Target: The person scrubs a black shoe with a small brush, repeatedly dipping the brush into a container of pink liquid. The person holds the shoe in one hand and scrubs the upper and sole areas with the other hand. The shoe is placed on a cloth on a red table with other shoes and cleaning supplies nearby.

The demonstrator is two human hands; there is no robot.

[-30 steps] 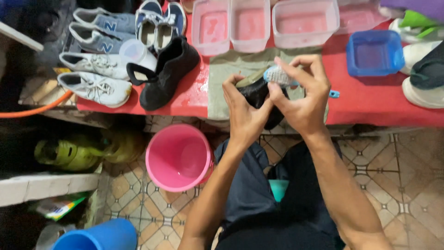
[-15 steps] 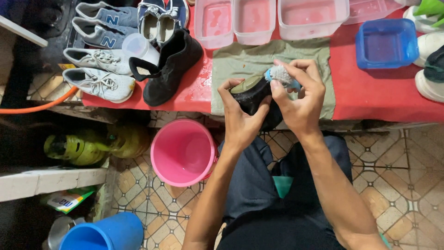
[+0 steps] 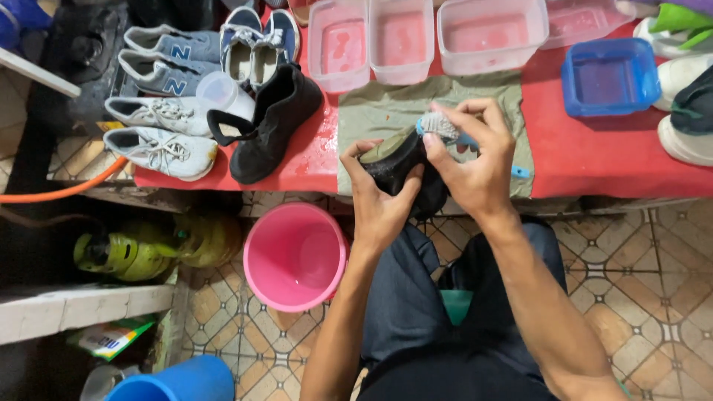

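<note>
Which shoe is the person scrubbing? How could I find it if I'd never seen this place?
Find the red table and the green cloth at its front edge. Just above that cloth, the left hand holds a black shoe while the right hand presses a blue-handled brush on it. It is the only shoe off the table.

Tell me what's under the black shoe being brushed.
An olive cloth on the red table lies below the black shoe; the hands cover the part directly beneath.
</note>
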